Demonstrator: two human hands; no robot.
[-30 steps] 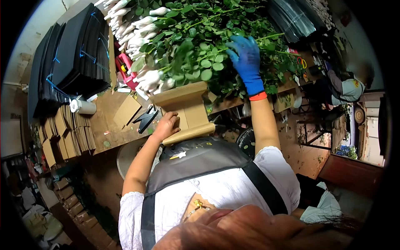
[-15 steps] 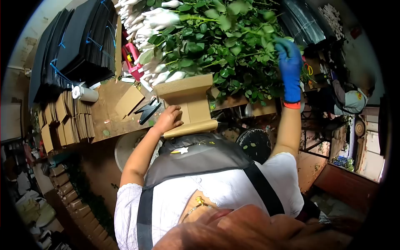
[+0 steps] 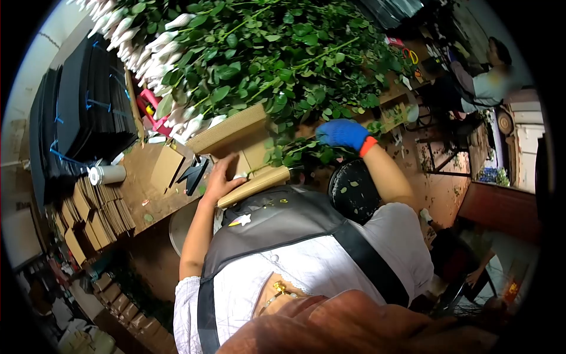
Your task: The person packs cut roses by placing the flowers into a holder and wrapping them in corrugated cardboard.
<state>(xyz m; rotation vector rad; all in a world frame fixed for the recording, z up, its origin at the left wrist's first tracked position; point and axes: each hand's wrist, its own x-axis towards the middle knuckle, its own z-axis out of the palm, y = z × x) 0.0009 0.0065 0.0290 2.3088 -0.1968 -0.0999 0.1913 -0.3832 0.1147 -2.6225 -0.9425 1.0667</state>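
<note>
My left hand (image 3: 220, 180) is bare and rests at the left end of a folded corrugated cardboard sheet (image 3: 230, 131), fingers apart and thumb near its rolled front edge. My right hand (image 3: 344, 134), in a blue glove with an orange cuff, is closed round a leafy rose stem (image 3: 295, 154). The stem's leaves reach leftward over the cardboard. Something small and pale shows beside my left thumb, too small to name. Beyond both hands lies a large pile of leafy rose stems (image 3: 295, 65), with white-sleeved heads (image 3: 159, 56) at its left.
Black scissors-like tool (image 3: 194, 176) and a cardboard piece (image 3: 167, 168) lie to the left. Farther left are a white roll (image 3: 107, 174), stacked cardboard (image 3: 97, 215) and black sheets (image 3: 97, 100). A black round stool (image 3: 354, 189) is below right. Another person (image 3: 489, 82) is at far right.
My right hand has come down and left from over the pile, bringing a leafy stem to the cardboard. My left hand stays at the cardboard, its fingers more spread. The view has shifted.
</note>
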